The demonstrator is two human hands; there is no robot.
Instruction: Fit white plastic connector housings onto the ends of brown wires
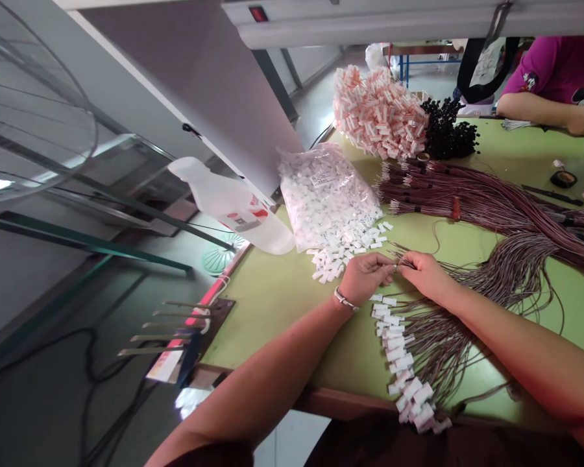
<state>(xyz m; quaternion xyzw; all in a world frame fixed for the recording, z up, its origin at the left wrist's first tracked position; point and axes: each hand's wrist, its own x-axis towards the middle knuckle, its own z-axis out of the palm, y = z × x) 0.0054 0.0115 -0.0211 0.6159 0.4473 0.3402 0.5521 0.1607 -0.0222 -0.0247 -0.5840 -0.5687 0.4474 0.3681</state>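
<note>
My left hand (367, 275), with a bracelet at the wrist, is closed in a pinch; its fingers hide what they hold. Its fingertips meet those of my right hand (424, 274), which is closed on thin brown wires (506, 275) near their tips. Behind my left hand lies a loose heap of small white connectors (338, 259), spilling from a clear plastic bag (321, 181). Just below my hands, a row of white connectors (401, 360) fitted on wire ends runs down to the table's front edge, under my right forearm's side.
Thick wire bundles (467, 188) lie across the back of the green table (282, 311). Behind them are piled pink-and-white connectors (379, 113) and black parts (450, 130). A white plastic bottle (233, 207) leans at left, near a metal-pronged rack (175, 327). A co-worker's arm (540, 113) rests at far right.
</note>
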